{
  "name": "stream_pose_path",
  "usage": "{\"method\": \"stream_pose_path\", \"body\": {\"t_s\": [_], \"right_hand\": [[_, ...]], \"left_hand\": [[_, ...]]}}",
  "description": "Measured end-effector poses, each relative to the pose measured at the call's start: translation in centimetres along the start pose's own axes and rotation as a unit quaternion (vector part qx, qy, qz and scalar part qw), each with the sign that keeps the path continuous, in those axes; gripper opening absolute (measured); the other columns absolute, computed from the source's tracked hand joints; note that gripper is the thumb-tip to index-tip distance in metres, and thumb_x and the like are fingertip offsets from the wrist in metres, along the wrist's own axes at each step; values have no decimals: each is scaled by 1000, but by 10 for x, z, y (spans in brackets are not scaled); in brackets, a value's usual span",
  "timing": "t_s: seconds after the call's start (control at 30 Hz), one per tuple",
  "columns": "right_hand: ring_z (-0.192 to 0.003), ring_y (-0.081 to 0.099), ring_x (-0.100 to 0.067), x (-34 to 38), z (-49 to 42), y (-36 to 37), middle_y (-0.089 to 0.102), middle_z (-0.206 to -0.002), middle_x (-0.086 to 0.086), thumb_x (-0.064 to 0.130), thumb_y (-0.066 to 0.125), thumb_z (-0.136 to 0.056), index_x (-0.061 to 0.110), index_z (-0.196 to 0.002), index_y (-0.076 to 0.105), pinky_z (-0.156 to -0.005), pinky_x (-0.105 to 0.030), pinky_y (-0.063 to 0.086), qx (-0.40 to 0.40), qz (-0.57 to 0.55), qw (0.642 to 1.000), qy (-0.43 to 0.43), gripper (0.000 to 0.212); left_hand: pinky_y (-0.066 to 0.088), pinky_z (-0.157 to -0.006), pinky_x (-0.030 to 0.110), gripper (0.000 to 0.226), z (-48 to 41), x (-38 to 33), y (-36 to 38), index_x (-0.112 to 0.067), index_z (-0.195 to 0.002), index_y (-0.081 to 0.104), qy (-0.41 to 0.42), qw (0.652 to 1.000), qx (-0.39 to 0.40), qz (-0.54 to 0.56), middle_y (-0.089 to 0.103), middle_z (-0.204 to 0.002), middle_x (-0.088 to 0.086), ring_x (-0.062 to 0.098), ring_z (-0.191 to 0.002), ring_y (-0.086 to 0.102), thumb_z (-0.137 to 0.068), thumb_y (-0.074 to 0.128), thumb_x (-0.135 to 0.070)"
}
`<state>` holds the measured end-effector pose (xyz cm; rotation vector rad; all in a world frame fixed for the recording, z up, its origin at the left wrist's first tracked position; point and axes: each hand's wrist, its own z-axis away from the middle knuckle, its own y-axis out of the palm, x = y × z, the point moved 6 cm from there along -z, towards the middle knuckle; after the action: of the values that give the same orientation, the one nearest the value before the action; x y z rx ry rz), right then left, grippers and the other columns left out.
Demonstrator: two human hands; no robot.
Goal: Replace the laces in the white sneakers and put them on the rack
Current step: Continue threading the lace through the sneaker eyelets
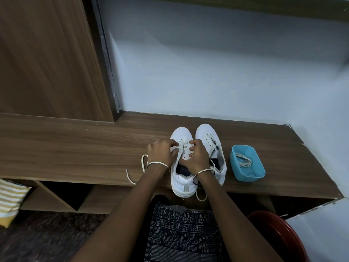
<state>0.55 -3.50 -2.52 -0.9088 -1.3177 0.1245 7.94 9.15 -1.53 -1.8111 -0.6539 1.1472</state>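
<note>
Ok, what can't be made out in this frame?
Head view only.
Left sneaker lacing: mostly covered by left hand and right hand; what the fingers pinch is unclear.
Lace in the blue container: old or new, cannot tell.
Red tub: cut off by the bottom edge.

The left hand [162, 152] and right hand [198, 156] pinch the lace [182, 146] over the left sneaker [181, 183] on the counter [75, 148]. Beside the right sneaker [205, 132], a blue tub [249, 176] holds coiled laces [244, 161].
</note>
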Motion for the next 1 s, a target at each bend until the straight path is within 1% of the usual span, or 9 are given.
{"method": "stream_pose_path", "body": {"t_s": [0.07,0.23,0.47,0.6,0.7,0.77,0.87,0.93,1.0], "right_hand": [[-105,56,-27,1,1,0,55,-117,-9,17,88,-60,11,-122,47,-88,-42,50,-10,36,999,-19,75],[-100,57,-29,4,4,-3,57,-108,-9,14,77,-68,11,-110,55,-86,-46,51,-46,81,995,-38,47],[-89,63,-27,5,3,-18,70,-91,-8,6,64,-82,7,-94,65,-73,-33,48,-78,84,993,-8,12],[-86,63,-27,7,6,-20,70,-89,-8,6,65,-82,7,-92,66,-72,-33,48,-83,83,993,-5,10],[-84,65,-25,8,6,-20,70,-85,-6,7,68,-79,8,-90,67,-74,-34,52,-70,74,995,2,10],[-84,67,-23,7,6,-20,72,-87,-4,7,71,-77,10,-91,68,-79,-37,55,-44,62,997,0,14],[-87,67,-19,6,9,-21,72,-94,-4,8,74,-75,10,-96,70,-83,-36,56,1,42,999,-5,21],[-86,67,-16,4,12,-26,72,-94,-3,12,74,-77,11,-97,71,-81,-31,55,-1,29,1000,-7,20],[-87,67,-16,5,15,-36,72,-94,-1,13,70,-80,11,-96,72,-78,-26,52,-36,42,998,-17,17]], "left_hand": [[35,-89,38,21,-3,-8,3,-35,-106,70,9,999,3,-47,70,-106,-2,24,-106,61,-93,54,-40],[35,-85,37,23,-5,-13,7,-25,-101,64,6,995,1,-96,70,-100,3,28,-96,65,-97,44,-35],[31,-75,35,21,-5,-2,8,-22,-92,62,-30,999,19,12,71,-96,2,31,-95,63,-94,50,-39],[42,-73,35,19,-3,0,7,-22,-83,62,-51,996,35,63,71,-88,3,32,-88,62,-91,55,-38],[49,-70,34,18,-1,7,11,-21,-76,63,-66,986,53,142,66,-73,-4,26,-80,65,-88,60,-33],[47,-67,32,20,-1,10,9,-18,-73,64,-68,980,64,173,63,-68,-6,22,-73,63,-90,62,-30],[35,-59,29,32,-2,17,3,-20,-62,55,-82,972,74,206,56,-57,-7,12,-57,52,-94,62,-25],[40,-59,31,31,-2,23,1,-20,-64,55,-104,958,75,258,57,-54,-6,12,-53,53,-93,63,-22],[47,-65,36,25,-3,24,-5,-21,-68,59,-114,947,55,294,59,-54,-5,16,-54,56,-92,64,-21]]}}
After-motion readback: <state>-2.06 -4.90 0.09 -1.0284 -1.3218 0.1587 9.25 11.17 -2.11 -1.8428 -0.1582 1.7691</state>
